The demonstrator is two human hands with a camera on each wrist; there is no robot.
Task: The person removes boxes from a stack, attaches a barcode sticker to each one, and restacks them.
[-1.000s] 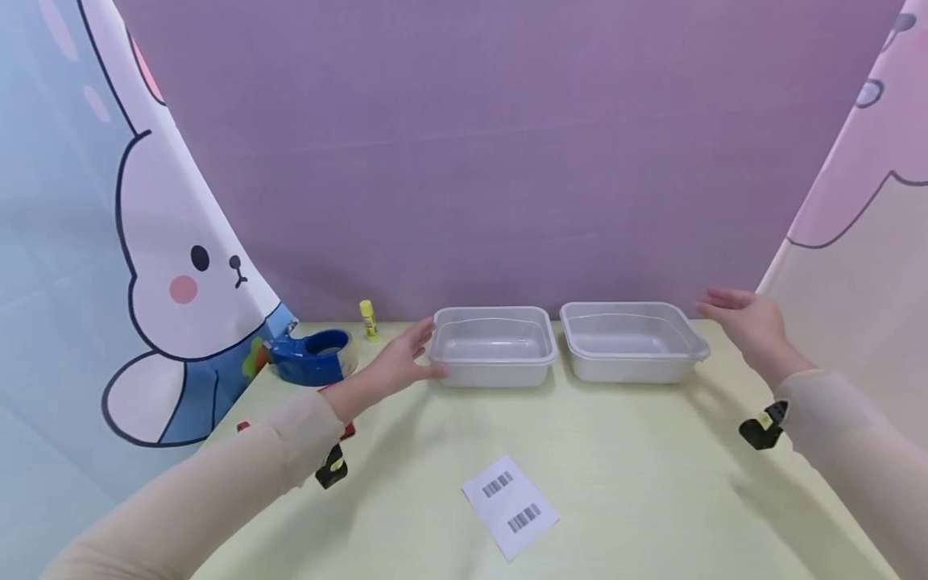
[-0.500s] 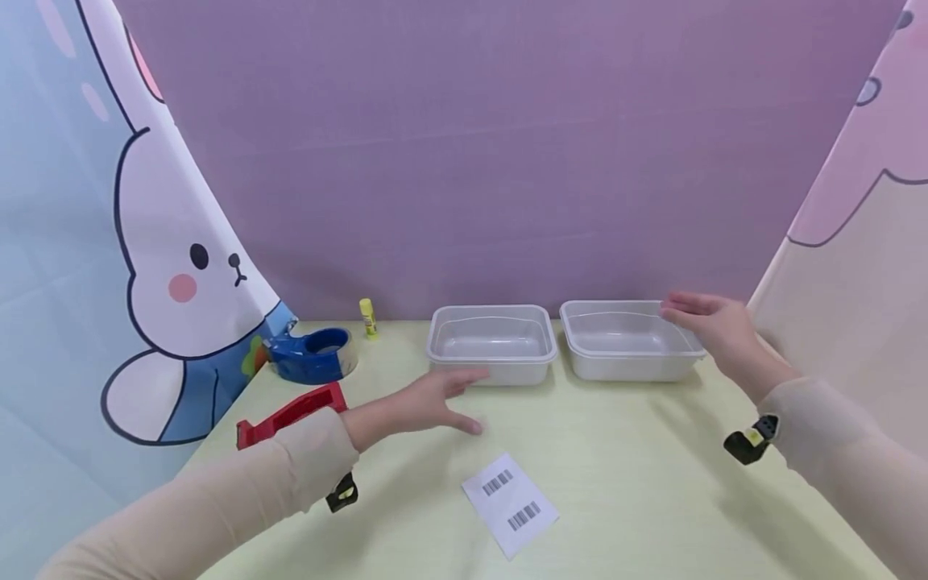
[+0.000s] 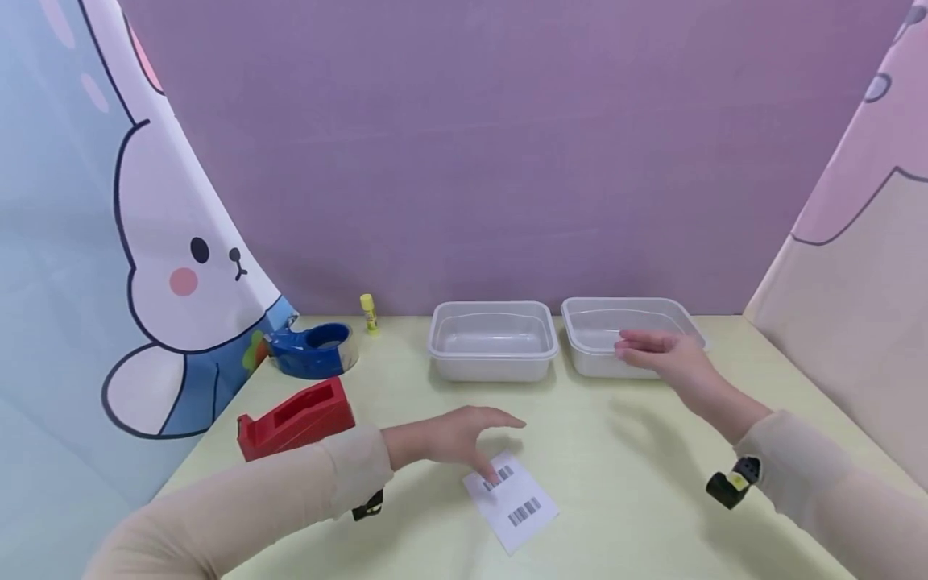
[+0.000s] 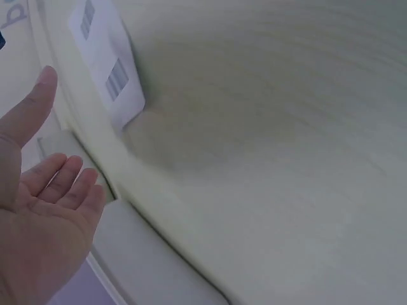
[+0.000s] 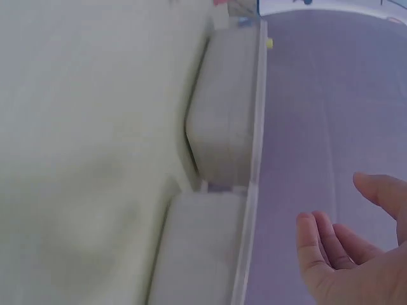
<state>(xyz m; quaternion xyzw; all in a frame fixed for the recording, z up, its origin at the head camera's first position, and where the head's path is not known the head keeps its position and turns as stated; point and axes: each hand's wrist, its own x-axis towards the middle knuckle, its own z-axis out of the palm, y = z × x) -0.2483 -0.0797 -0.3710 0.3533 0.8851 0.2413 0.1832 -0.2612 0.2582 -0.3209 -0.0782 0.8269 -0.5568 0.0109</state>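
Observation:
Over the far-left end of a white paper with two barcodes (image 3: 524, 524) hovers my left hand (image 3: 460, 435), its thumb and fingers spread with nothing between them. In the left wrist view the same paper (image 4: 105, 60) lies beyond the thumb, apart from it. My right hand (image 3: 670, 362) is in front of the right white plastic tub (image 3: 594, 366) and hides part of its rim; its fingers are extended and hold nothing. The left white plastic tub (image 3: 493, 370) stands beside it.
A red tape dispenser (image 3: 297, 419) sits at the left, close to my left sleeve. Behind it are a blue tape dispenser (image 3: 297, 358) and a yellow glue stick (image 3: 369, 314). A purple backdrop (image 3: 500, 153) rises behind the table.
My left hand has moved from beside the left tub toward me and right, over the paper. My right hand has moved left, from the right tub's outer side to its front.

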